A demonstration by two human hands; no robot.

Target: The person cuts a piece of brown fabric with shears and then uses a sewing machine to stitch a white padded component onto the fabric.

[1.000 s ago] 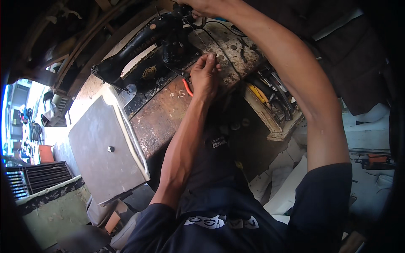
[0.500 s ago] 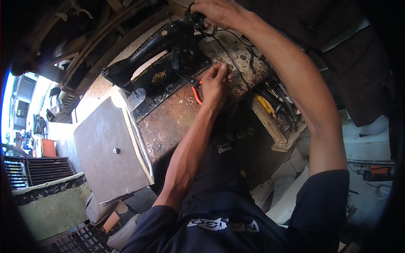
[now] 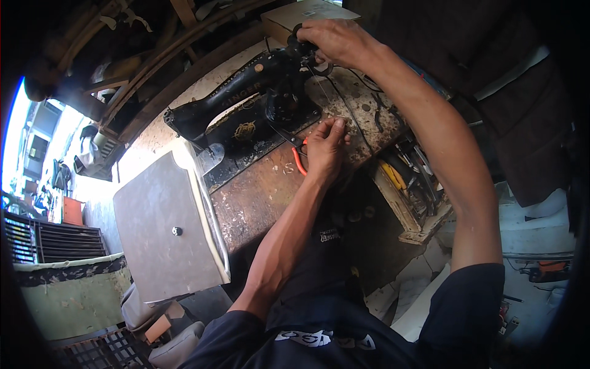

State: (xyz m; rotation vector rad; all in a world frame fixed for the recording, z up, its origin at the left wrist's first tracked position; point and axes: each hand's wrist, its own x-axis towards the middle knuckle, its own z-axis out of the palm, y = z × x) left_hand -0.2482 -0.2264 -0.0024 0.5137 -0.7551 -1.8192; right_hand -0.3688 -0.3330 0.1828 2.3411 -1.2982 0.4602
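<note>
A black sewing machine [image 3: 236, 92] with worn gold decoration stands on a scuffed wooden table [image 3: 264, 184]. My right hand [image 3: 341, 42] reaches to its far right end, fingers closed round the dark handwheel [image 3: 301, 35]. A thin pale thread [image 3: 321, 87] runs from that end down toward my left hand [image 3: 326, 150]. The left thumb and fingertips are pinched together over the table, at the thread's lower end. Beside the left hand lies a pair of scissors with orange-red handles [image 3: 298, 161], partly hidden by it.
A grey board with a round knob [image 3: 163, 234] slants at the table's left. An open wooden drawer [image 3: 402, 209] at the right holds several tools, a yellow-handled one [image 3: 393, 175] among them. A black cable [image 3: 353, 114] crosses the tabletop. A cardboard box [image 3: 289, 24] stands behind.
The view has shifted, so the machine and table sit lower and slightly to the right. Both hands keep nearly the same places at the machine, the left still pinched and the right still at the wheel.
</note>
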